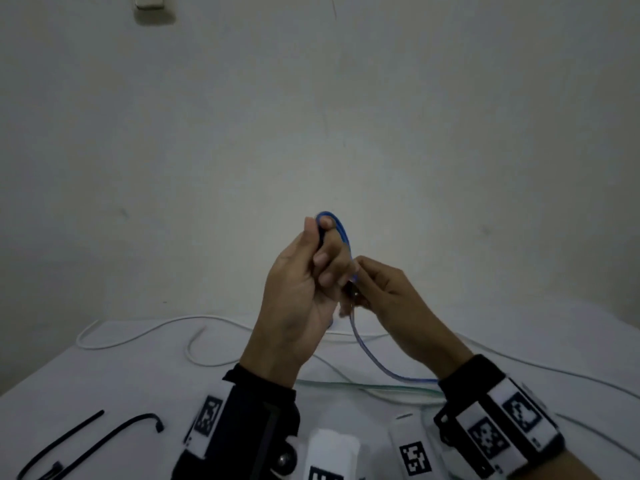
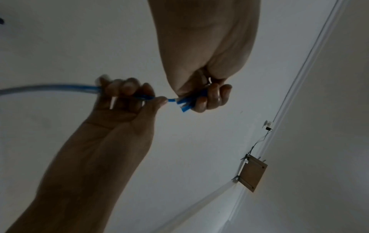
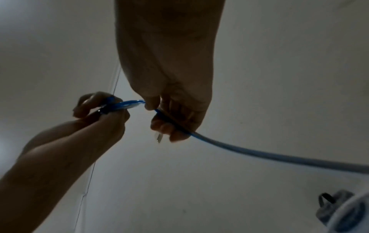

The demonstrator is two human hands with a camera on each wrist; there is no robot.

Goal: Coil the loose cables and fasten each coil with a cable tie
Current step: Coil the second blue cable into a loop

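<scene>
Both hands are raised above the white worktop (image 1: 114, 382), close together in front of a pale wall (image 1: 311, 116); the left hand (image 1: 304, 292) has its fingers curled round a small loop of the blue cable (image 1: 337, 225), which arches over its fingertips, so its grip is closed on the cable; in the left wrist view several blue strands (image 2: 186, 102) are bunched inside those fingers; the right hand (image 1: 388, 296), just beside the left and touching it at the fingertips, pinches the same blue cable between thumb and fingers, its grip closed on it too; in the right wrist view the cable runs across the right hand's fingers (image 3: 165, 126) and sweeps away to the lower right, with a small metal plug tip (image 3: 159, 138) showing below them; from the hands the cable hangs in a curve down to the worktop near the right wrist; a white cable (image 1: 138, 336) lies loose in wide bends across the worktop behind the hands; two black cable ties (image 1: 114, 436) lie at the near left of the worktop, well apart from the hands; banded wrist straps with black-and-white square markers (image 1: 488, 438) sit on both forearms.
</scene>
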